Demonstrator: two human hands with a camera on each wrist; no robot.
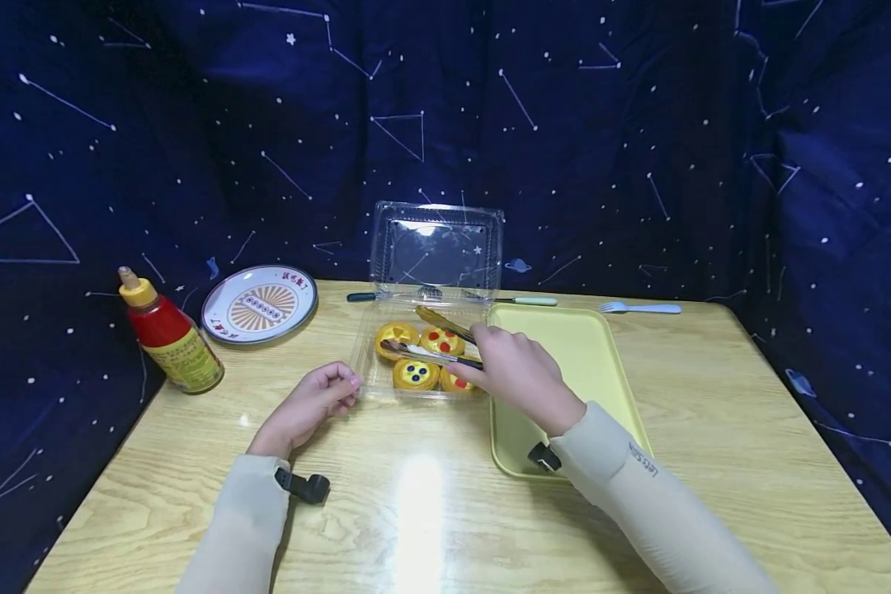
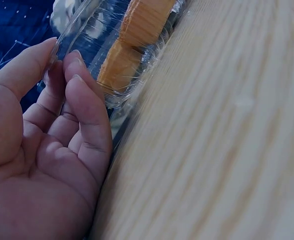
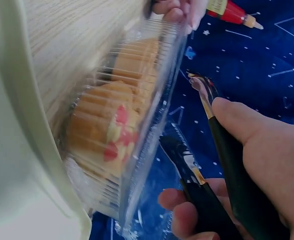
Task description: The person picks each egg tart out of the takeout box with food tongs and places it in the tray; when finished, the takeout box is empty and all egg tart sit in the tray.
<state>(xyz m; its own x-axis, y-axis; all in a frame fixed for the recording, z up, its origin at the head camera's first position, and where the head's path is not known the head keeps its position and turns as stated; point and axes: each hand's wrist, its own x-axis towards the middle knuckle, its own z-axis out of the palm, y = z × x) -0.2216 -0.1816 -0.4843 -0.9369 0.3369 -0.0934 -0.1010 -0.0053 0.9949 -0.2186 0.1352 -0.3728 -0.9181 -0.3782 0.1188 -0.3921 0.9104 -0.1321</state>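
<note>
A clear plastic clamshell box (image 1: 374,386) lies on the table with its lid (image 1: 438,247) raised behind it. Inside are several egg tarts, among them one with blue dots (image 1: 416,374) and one with red pieces (image 1: 441,340). My left hand (image 1: 318,403) pinches the box's left rim between thumb and fingers, as the left wrist view shows. In my right hand (image 1: 520,367) I hold food tongs (image 1: 445,319) with dark handles. Their jaws are spread above the tarts, with nothing between them. In the right wrist view the tongs (image 3: 226,155) hang apart from the box wall.
A pale yellow tray (image 1: 624,388) lies right of the box, partly under my right forearm. A light blue fork (image 1: 642,308) is behind it. At the left stand a red squeeze bottle (image 1: 167,330) and a patterned plate (image 1: 260,305). Behind the box lies a pale-handled utensil (image 1: 535,301).
</note>
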